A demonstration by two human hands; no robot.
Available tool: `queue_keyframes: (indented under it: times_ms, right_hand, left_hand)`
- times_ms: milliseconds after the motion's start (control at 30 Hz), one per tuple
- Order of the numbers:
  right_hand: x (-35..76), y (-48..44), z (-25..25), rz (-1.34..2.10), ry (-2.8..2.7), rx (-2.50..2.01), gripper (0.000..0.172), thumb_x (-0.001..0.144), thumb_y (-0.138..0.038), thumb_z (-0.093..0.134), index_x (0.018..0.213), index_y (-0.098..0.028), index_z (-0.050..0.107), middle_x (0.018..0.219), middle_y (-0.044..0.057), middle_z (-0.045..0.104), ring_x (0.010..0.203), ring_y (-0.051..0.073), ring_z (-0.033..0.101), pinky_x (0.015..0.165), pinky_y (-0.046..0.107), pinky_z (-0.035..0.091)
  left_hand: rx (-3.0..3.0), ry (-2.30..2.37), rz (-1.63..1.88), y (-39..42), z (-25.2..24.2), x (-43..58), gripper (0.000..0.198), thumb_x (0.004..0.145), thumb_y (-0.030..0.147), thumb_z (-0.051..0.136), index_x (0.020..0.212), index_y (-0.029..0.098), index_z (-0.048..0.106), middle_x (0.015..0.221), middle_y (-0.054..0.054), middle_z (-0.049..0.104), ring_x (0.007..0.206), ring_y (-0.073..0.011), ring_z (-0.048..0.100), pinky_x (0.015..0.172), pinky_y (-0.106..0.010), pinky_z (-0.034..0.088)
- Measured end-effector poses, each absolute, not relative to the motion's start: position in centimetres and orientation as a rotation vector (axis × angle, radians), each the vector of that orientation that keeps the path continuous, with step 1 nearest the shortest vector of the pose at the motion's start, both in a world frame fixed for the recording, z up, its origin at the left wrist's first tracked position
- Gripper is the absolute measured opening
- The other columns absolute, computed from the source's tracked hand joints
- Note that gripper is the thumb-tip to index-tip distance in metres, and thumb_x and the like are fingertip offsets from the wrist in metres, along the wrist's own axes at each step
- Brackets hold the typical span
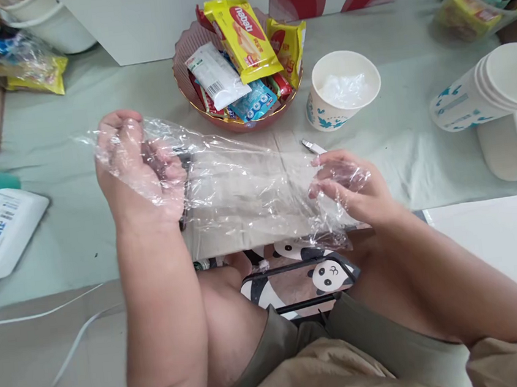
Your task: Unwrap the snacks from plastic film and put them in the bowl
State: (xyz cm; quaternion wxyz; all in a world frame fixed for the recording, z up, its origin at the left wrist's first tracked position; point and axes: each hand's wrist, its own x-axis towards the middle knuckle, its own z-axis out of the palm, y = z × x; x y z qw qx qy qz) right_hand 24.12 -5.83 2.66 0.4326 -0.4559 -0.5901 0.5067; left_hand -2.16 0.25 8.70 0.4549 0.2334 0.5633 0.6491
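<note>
A thin clear plastic bag (243,186) is stretched sideways between my two hands, above the front edge of the cloth-covered table. Its left end covers my left hand (129,167), which is turned palm up with curled fingers; whether the hand is inside the bag or just behind the film, I cannot tell. My right hand (362,186) holds the other end between thumb and fingers. Partly hidden beyond the right fingers lies a small metal-tipped tool (312,146). A paper cup (342,89) with crumpled clear plastic inside stands behind that hand.
Behind the bag sits a pink bowl (181,51) of wrapped snacks. Stacked paper cups (470,97) lean on a white container (507,149) at right, near a tub of snacks (466,18). At left are a white device (3,226) with a cable and snack packets (18,62).
</note>
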Motion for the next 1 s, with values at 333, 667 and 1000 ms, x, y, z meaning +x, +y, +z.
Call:
queue_keyframes:
  times_ms: [333, 667, 1000]
  right_hand:
    - [24.3, -5.2, 2.1, 1.146, -1.106, -1.100, 0.028, 0.083, -0.052, 0.080, 0.090, -0.025, 0.072, 0.084, -0.002, 0.071, 0.050, 0.011, 0.062, 0.050, 0.030, 0.052]
    - [24.8, -5.1, 2.6, 0.996, -1.048, -1.203, 0.009, 0.090, -0.031, 0.072, 0.092, -0.023, 0.075, 0.054, -0.006, 0.055, 0.044, 0.010, 0.055, 0.049, 0.027, 0.046]
    - [25.4, -4.2, 3.9, 1.156, -0.808, -1.013, 0.015, 0.076, -0.021, 0.075, 0.090, -0.025, 0.070, 0.044, -0.008, 0.051, 0.034, 0.009, 0.039, 0.037, 0.022, 0.031]
  left_hand:
    - [0.934, 1.162, 1.206, -0.2, 5.2, -4.1, 0.051, 0.054, 0.007, 0.088, 0.101, 0.020, 0.073, 0.075, 0.000, 0.073, 0.067, -0.0134, 0.066, 0.059, -0.024, 0.047]
    - [1.226, 1.428, 1.486, 0.1, 5.2, -2.3, 0.014, 0.097, 0.013, 0.059, 0.092, 0.024, 0.053, 0.050, 0.012, 0.060, 0.036, -0.0075, 0.050, 0.038, -0.022, 0.028]
    - [1.192, 1.213, 1.040, -0.3, 4.2, -4.4, 0.042, 0.066, 0.025, 0.093, 0.102, 0.023, 0.071, 0.077, -0.001, 0.079, 0.072, -0.0180, 0.075, 0.073, -0.031, 0.060]
